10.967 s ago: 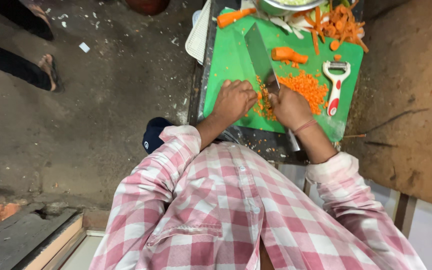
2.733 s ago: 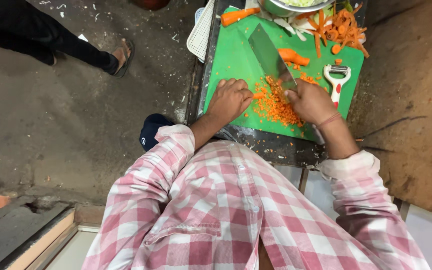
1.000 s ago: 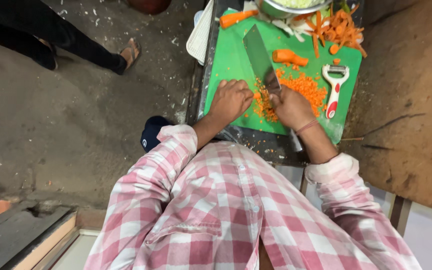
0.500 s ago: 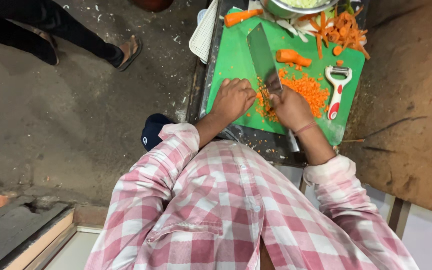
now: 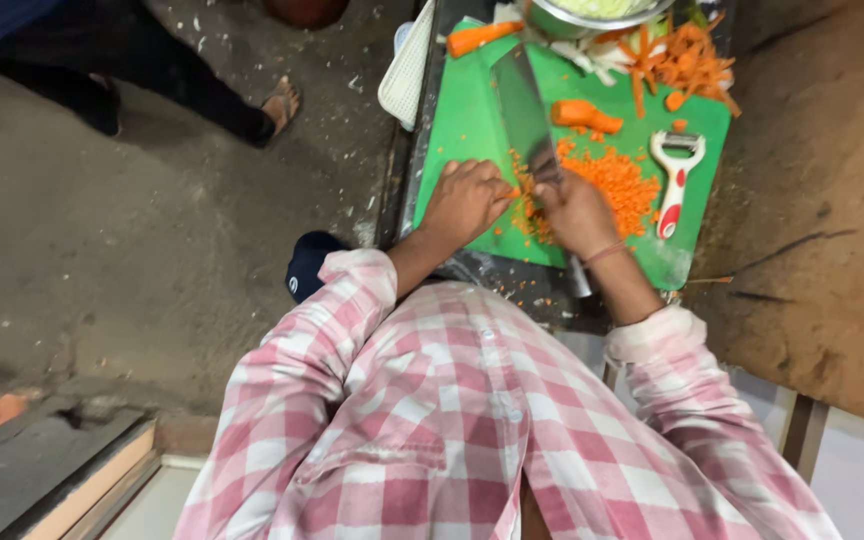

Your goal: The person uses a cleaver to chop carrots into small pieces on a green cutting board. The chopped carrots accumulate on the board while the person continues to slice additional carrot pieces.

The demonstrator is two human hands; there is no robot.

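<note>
A green cutting board [image 5: 462,120] lies ahead of me, with a heap of finely diced carrot [image 5: 617,180] on it. My right hand [image 5: 577,210] grips the handle of a broad cleaver [image 5: 524,110] whose blade points away over the board. My left hand [image 5: 464,200] rests curled on the board, its fingers against the carrot bits beside the blade. A carrot chunk [image 5: 584,115] lies just beyond the heap.
A white and red peeler [image 5: 674,180] lies on the board's right side. Carrot peels [image 5: 677,60], a whole carrot piece [image 5: 482,38] and a metal bowl [image 5: 592,14] sit at the far edge. Another person's foot in a sandal [image 5: 277,100] stands on the floor at left. A brown wall [image 5: 832,200] is on the right.
The cleaver stays over the carrot heap with small shifts. The other person's foot has stepped along the floor at upper left.
</note>
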